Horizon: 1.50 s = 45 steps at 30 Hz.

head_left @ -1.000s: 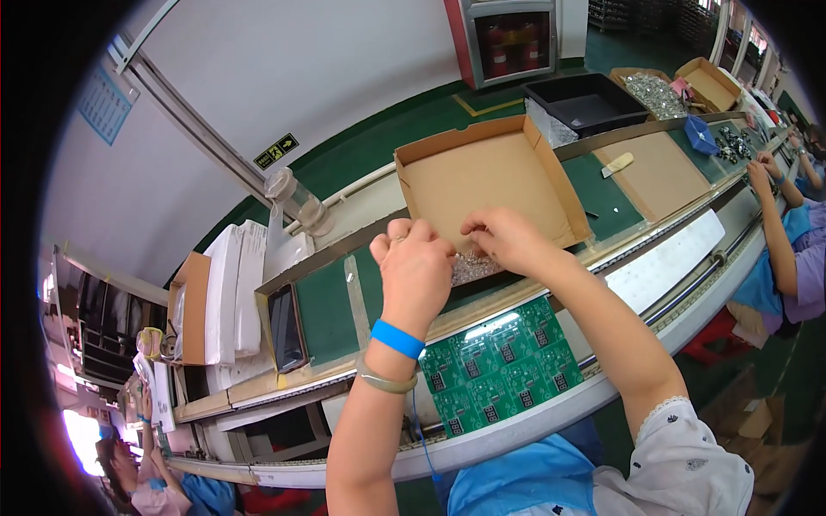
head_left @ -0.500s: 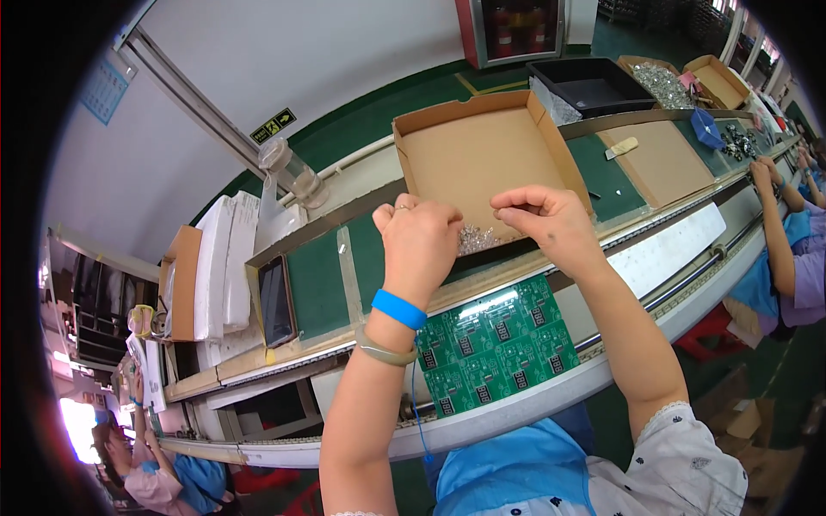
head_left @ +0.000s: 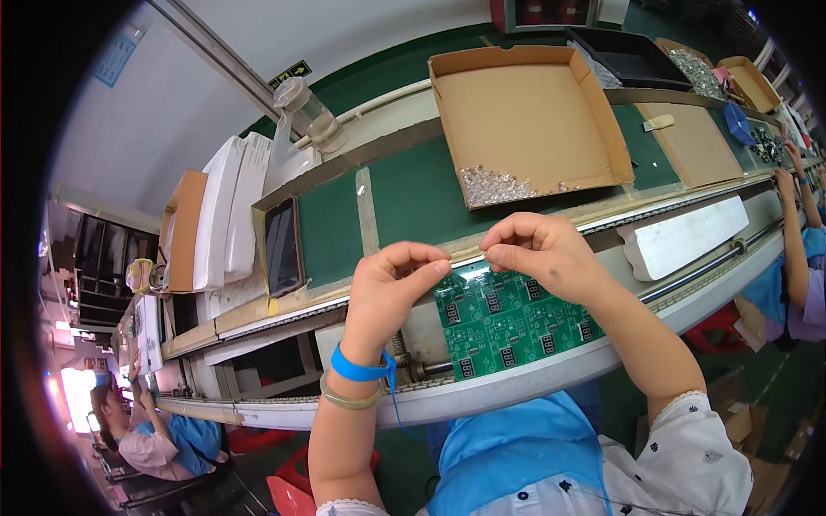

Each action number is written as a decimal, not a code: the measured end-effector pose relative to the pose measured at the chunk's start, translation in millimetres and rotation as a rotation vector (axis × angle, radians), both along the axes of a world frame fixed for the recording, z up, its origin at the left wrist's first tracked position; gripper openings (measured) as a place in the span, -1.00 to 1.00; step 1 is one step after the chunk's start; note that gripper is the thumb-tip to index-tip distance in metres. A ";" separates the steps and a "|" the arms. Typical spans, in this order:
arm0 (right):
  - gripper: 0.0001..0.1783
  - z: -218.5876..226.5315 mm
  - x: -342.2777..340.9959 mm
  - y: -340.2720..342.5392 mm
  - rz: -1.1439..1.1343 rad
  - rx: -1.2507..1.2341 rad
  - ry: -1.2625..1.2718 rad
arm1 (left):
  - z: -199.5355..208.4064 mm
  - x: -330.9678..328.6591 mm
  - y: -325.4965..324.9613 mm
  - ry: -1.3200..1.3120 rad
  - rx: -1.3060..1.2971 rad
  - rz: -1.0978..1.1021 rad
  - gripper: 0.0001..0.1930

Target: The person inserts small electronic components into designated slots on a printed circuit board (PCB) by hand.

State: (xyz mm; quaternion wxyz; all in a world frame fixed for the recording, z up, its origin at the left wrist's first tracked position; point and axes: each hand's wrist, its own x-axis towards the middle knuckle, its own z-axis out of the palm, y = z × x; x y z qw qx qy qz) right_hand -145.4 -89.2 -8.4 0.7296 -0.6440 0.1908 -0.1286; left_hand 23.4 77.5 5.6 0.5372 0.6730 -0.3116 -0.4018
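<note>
A green circuit board panel (head_left: 525, 322) with several black digit displays lies across the near rail in front of me. Above its far left corner, my left hand (head_left: 387, 288) is pinched, thumb against forefinger. My right hand (head_left: 551, 254) pinches in the same way over the board's far edge, its fingertips close to the left ones. Anything between either pair of fingertips is too small to make out. Beyond the hands stands a shallow cardboard box (head_left: 533, 112), tilted, with a heap of small clear, shiny parts (head_left: 495, 186) in its near left corner.
A dark tablet-like panel (head_left: 281, 245) and white foam slabs (head_left: 225, 215) stand at the left. A clear jug (head_left: 310, 116) is behind the bench. On the right are a brush (head_left: 659, 123), a white foam block (head_left: 684, 238) and a black tray (head_left: 632, 58). Co-workers sit at both sides.
Both hands have come from the heap in the cardboard box back toward me, over the board's far edge. The view has shifted, and the heap is now uncovered.
</note>
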 end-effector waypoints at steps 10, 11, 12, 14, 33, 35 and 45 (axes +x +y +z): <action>-0.82 -4.8 12.8 17.7 0.064 0.045 0.018 | -23.6 3.8 23.6 0.167 -0.086 0.053 -0.82; -0.82 -5.6 12.8 18.8 0.067 0.044 0.023 | -23.4 3.5 24.2 0.172 -0.087 0.057 -0.82; -0.82 -6.7 12.4 19.6 0.061 0.041 0.024 | -22.2 3.1 24.6 0.178 -0.078 0.056 -0.82; -0.82 -7.1 13.7 21.6 0.060 0.039 0.028 | -24.4 4.8 26.2 0.188 -0.068 0.059 -0.82; -0.88 -18.1 30.8 36.1 0.215 -1.126 0.085 | -32.7 8.8 33.1 -0.028 -0.017 0.049 -0.89; -0.89 -19.0 31.1 37.2 0.227 -1.158 0.094 | -32.0 6.2 32.7 -0.047 -0.036 0.065 -0.88; -0.92 -22.8 34.8 40.6 0.221 -1.215 0.068 | -29.5 2.1 32.4 -0.270 0.042 0.082 -0.85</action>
